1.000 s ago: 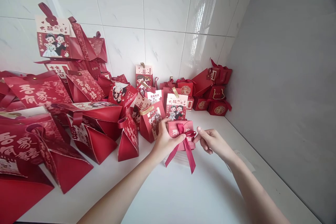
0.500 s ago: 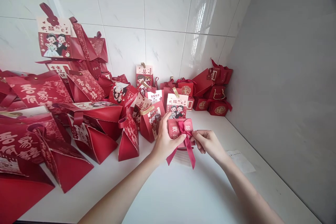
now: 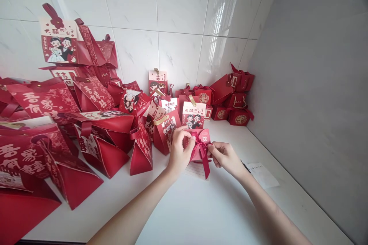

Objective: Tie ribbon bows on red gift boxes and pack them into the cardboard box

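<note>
A small red gift box [image 3: 204, 134] with pale lettering stands on the white table in front of me. Around it runs a dark red ribbon [image 3: 206, 162], tied in a bow at the front, one tail hanging down over the box's lower edge. My left hand [image 3: 181, 149] is closed at the box's left side, thumb and forefinger pinching the left part of the bow. On the right, my right hand [image 3: 223, 154] pinches the bow's right loop between thumb and fingertips. The left ribbon tail is hidden behind my left hand.
Many red gift boxes [image 3: 140, 151] crowd the left side, some stacked. Smaller boxes [image 3: 241, 116] are piled at the back right corner. A lined paper [image 3: 198, 172] lies under the box; a written note [image 3: 263, 175] and a dark pen [image 3: 246, 166] lie to the right.
My left hand has gone from resting its thumb on the box to pinching the bow's left part. The hanging ribbon tail has shifted slightly left. My right hand stays at the bow.
</note>
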A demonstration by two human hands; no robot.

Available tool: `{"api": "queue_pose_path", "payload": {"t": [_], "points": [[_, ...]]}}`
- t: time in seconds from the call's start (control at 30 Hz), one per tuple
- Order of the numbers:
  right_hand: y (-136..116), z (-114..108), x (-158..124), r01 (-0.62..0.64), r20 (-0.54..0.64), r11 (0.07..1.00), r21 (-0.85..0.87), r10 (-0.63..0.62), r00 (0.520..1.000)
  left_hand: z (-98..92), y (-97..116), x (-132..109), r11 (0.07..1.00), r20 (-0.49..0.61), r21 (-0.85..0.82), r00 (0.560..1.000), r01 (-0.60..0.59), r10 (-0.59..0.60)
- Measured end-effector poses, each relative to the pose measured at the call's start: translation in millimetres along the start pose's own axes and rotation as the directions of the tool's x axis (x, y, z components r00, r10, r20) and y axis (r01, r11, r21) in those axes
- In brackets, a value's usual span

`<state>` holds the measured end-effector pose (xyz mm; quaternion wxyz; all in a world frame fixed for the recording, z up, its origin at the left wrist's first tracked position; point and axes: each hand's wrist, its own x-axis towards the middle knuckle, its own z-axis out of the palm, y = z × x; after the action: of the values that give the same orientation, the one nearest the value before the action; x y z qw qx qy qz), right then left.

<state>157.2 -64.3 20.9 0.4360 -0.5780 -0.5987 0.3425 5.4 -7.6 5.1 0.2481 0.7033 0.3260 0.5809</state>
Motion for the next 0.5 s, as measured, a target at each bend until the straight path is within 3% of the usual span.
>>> {"api": "queue_pose_path", "payload": {"t": [0.23, 0.5], "points": [[2.2, 1.0, -0.7, 0.034, -0.004, 0.999, 0.005, -0.034, 0.999, -0.5, 2.1, 2.6, 0.991, -0.004, -0.040, 0.991, 0.131, -0.131], [4.0, 0.3, -1.1, 0.029, 0.009, 0.999, 0.020, -0.029, 1.000, -1.6, -1.0, 3.7, 0.998, 0.027, 0.022, 0.998, -0.054, 0.053]]}}
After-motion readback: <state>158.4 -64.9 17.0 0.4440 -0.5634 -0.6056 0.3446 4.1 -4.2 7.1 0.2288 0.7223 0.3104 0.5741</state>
